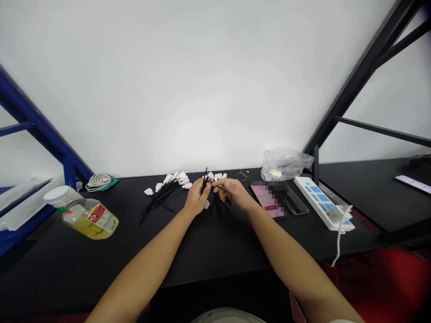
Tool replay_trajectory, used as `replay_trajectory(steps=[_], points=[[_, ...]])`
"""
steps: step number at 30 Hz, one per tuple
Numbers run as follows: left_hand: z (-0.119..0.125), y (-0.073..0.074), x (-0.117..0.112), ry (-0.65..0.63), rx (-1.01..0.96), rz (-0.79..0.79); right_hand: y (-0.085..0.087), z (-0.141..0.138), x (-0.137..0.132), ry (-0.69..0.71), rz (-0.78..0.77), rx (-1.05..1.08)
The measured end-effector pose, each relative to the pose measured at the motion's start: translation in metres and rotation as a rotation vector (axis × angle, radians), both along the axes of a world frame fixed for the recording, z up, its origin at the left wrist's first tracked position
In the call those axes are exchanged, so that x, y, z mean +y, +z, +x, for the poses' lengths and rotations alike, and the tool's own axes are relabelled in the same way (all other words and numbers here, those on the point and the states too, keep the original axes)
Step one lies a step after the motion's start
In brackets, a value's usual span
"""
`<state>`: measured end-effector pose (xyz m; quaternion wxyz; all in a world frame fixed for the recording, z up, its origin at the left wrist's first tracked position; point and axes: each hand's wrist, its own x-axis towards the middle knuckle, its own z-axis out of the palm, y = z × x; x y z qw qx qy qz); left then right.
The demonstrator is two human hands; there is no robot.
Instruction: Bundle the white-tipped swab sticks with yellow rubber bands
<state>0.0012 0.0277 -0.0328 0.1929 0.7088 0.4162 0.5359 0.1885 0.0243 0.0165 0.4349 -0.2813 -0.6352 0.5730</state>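
Observation:
My left hand (pixel 195 197) is closed around a few thin black strips (pixel 204 179), which stick up past the thumb. Close beside it, my right hand (pixel 233 193) has its fingertips pinched on a thin black strip (pixel 218 187) running toward the left hand; the exact grip is too small to make out. To the left lies a fanned bunch of black strips with white tags (pixel 167 190) at their far ends. Several more tagged strips (pixel 218 206) rest beneath and behind the hands, partly hidden by them. One white tag (pixel 206 205) shows just under the left hand.
A plastic jar (pixel 90 217) with yellow contents stands at the left near a coiled white cable (pixel 98 181). To the right are a lit phone (pixel 266 199), a dark phone (pixel 296 200), a clear plastic bag (pixel 286 165) and a white power strip (pixel 321 202). A white wall stands behind.

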Motion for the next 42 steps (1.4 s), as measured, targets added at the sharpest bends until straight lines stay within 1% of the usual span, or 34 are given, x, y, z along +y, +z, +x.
replay_trajectory(steps=[2,4,6,7,9,11,12,14,15,17,20,23,24,25,26,28,30,32,35,37,39,40,42], points=[[0.001,0.000,-0.002,-0.089,0.004,-0.099,-0.004,-0.002,0.002,0.020,-0.042,0.065],[0.003,-0.001,-0.003,-0.107,0.010,-0.161,-0.007,-0.003,0.007,-0.022,-0.064,0.112],[0.004,-0.003,-0.003,-0.066,-0.012,-0.169,-0.011,-0.002,0.013,-0.138,-0.045,0.098],[0.004,-0.004,-0.002,-0.045,-0.042,-0.170,-0.012,0.000,0.016,-0.220,-0.012,0.047],[0.004,-0.006,0.000,-0.031,-0.134,-0.186,-0.015,0.005,0.020,-0.387,0.110,-0.173],[0.004,-0.009,0.003,-0.035,-0.224,-0.204,-0.018,0.009,0.022,-0.471,0.268,-0.514],[0.004,-0.010,0.003,-0.037,-0.254,-0.207,-0.019,0.011,0.022,-0.473,0.324,-0.685],[0.005,-0.011,0.004,-0.051,-0.275,-0.196,-0.022,0.013,0.020,-0.435,0.366,-0.958],[0.005,-0.011,0.003,-0.062,-0.269,-0.189,-0.022,0.013,0.020,-0.417,0.361,-1.046],[0.006,-0.010,0.002,-0.081,-0.239,-0.177,-0.023,0.013,0.019,-0.406,0.342,-1.125],[0.005,-0.007,-0.001,-0.057,-0.178,-0.151,-0.021,0.013,0.021,-0.479,0.344,-1.070],[0.004,-0.003,-0.002,0.012,-0.093,-0.069,-0.019,0.011,0.023,-0.595,0.375,-0.886],[0.003,-0.001,-0.001,0.036,-0.069,-0.025,-0.019,0.010,0.023,-0.596,0.377,-0.797],[0.003,0.000,-0.001,0.059,-0.049,0.019,-0.018,0.009,0.021,-0.564,0.369,-0.701],[0.002,0.001,0.000,0.079,-0.035,0.058,-0.017,0.008,0.020,-0.499,0.350,-0.605],[0.001,0.002,0.001,0.091,-0.008,0.101,-0.014,0.005,0.015,-0.308,0.277,-0.441],[0.001,0.002,0.001,0.083,0.027,0.094,-0.010,0.004,0.010,-0.143,0.183,-0.330],[0.001,0.001,0.000,0.067,0.059,0.054,-0.007,0.005,0.008,-0.065,0.101,-0.269],[0.003,0.000,-0.002,0.001,0.060,-0.029,-0.006,0.007,0.010,-0.029,-0.015,-0.201],[0.004,-0.001,-0.003,-0.044,0.038,-0.051,-0.009,0.007,0.014,-0.032,-0.078,-0.134],[0.005,-0.003,-0.003,-0.043,0.013,-0.067,-0.012,0.005,0.018,-0.068,-0.096,-0.093],[0.005,-0.003,-0.002,-0.031,-0.007,-0.083,-0.014,0.005,0.020,-0.105,-0.076,-0.102],[0.005,-0.005,0.000,-0.006,-0.077,-0.132,-0.016,0.006,0.022,-0.226,0.037,-0.206]])
